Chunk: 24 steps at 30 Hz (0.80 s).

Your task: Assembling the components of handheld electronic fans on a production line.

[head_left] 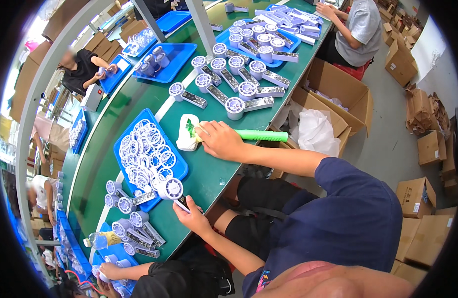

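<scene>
My left hand [193,217] is closed round the handle of a lavender handheld fan [170,188], its round head tilted up over the near corner of a blue tray of rings. A circuit board shows on such fans' handles, though my fingers hide part of this one. Farther right, my right hand [221,140] grips a bright green hammer [261,135] close to its head, which is wrapped in something white. The hammer lies low over the green table with its handle pointing right.
White rings [147,149] fill the blue tray [182,171]. Several fan bodies [234,107] stand in rows beyond the hammer; more [139,218] sit at the left beside a plastic bottle [102,240]. Co-workers sit along the table. Open cardboard boxes [355,107] stand past its right edge.
</scene>
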Tool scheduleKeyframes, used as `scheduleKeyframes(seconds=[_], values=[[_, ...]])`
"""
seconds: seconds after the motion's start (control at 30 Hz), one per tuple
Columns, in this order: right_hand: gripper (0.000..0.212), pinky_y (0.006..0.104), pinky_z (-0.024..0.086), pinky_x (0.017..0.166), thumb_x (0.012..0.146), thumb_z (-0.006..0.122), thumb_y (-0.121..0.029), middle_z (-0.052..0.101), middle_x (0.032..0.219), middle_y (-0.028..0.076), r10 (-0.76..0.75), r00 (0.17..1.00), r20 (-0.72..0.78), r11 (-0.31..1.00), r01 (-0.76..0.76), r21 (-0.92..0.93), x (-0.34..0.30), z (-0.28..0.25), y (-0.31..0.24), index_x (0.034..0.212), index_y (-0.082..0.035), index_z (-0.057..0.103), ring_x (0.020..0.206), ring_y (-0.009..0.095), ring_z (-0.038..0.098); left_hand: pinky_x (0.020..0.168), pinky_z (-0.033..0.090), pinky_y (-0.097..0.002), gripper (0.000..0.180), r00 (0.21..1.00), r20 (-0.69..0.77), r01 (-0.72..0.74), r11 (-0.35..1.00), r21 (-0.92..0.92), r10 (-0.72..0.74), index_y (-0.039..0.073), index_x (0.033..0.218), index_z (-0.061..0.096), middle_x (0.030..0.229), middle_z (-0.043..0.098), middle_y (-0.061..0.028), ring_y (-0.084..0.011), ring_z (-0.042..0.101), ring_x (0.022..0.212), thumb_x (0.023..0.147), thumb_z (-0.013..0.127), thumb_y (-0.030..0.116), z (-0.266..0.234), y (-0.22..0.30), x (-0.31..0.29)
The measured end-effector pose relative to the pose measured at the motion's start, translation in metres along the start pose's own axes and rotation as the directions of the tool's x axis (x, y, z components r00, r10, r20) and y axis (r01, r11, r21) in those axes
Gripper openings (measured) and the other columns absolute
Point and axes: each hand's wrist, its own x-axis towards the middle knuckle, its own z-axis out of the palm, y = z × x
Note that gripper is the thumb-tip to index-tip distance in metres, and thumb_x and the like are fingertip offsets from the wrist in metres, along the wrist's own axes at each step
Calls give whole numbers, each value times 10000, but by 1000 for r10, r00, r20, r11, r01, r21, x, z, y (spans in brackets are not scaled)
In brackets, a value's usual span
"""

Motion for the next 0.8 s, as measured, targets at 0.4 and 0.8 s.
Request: scheduleKeyframes(seconds=[0.4, 0.8], values=[[562, 370, 472, 774, 734, 742, -194, 553, 1118, 133, -8, 1000, 7, 1000, 8, 20, 3, -1, -2, 1225, -28, 523, 936, 264, 587, 463, 356, -227, 285, 1000, -1, 29, 1000, 11, -29, -12, 1119, 546, 737, 522, -6, -65, 443, 518, 944, 649, 188, -4, -2, 3], [543, 367, 476, 771, 729, 739, -191, 560, 1118, 140, -6, 1000, -4, 1000, 6, -15, -2, -4, 3, 1207, -26, 540, 937, 265, 587, 442, 334, -225, 252, 1000, -3, -17, 1000, 10, 17, 4, 1056, 545, 656, 480, 9, -65, 434, 488, 962, 625, 225, 5, 1, 0]])
